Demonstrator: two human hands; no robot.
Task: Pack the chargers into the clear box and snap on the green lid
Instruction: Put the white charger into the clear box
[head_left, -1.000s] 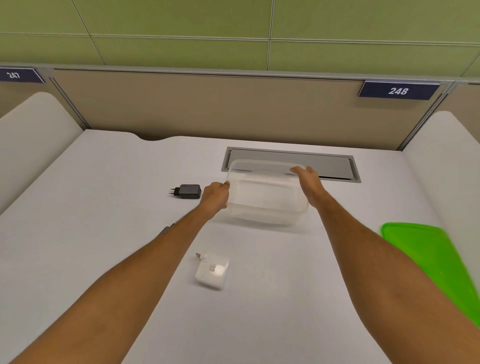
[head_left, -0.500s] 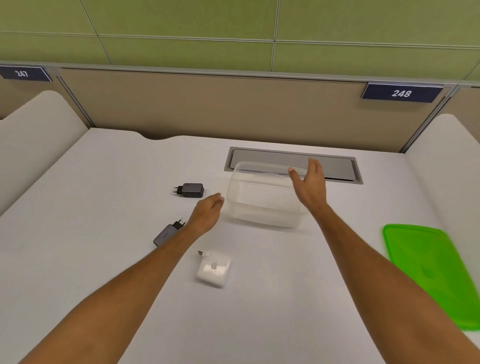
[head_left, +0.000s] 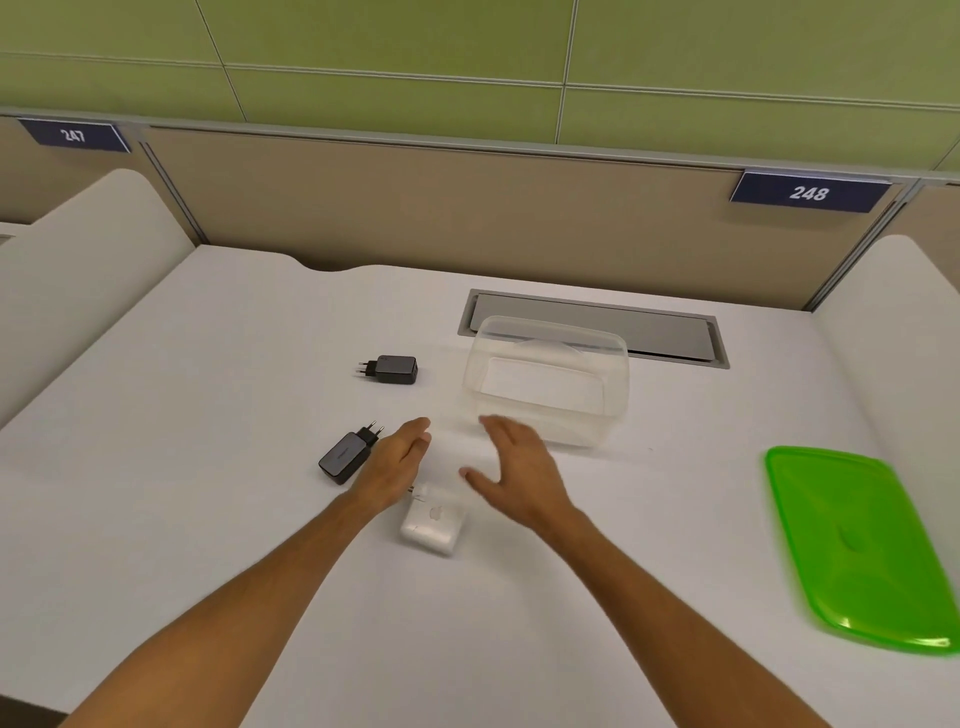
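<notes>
The clear box (head_left: 548, 384) stands with nothing in it on the white desk, just in front of a grey cable hatch. A black charger (head_left: 392, 369) lies to its left. A second black charger (head_left: 347, 454) lies nearer, beside my left hand (head_left: 393, 465). A white square charger (head_left: 432, 524) rests just below and between both hands. My right hand (head_left: 519, 470) hovers in front of the box's near wall. Both hands are open and hold nothing. The green lid (head_left: 857, 545) lies flat at the right.
The grey cable hatch (head_left: 670, 332) is set into the desk behind the box. White curved dividers (head_left: 78, 260) flank the desk on both sides, and a beige partition with number plates closes the back.
Both hands let go of the clear box and drew back toward me, coming together above the white charger. The box stays where it was set down.
</notes>
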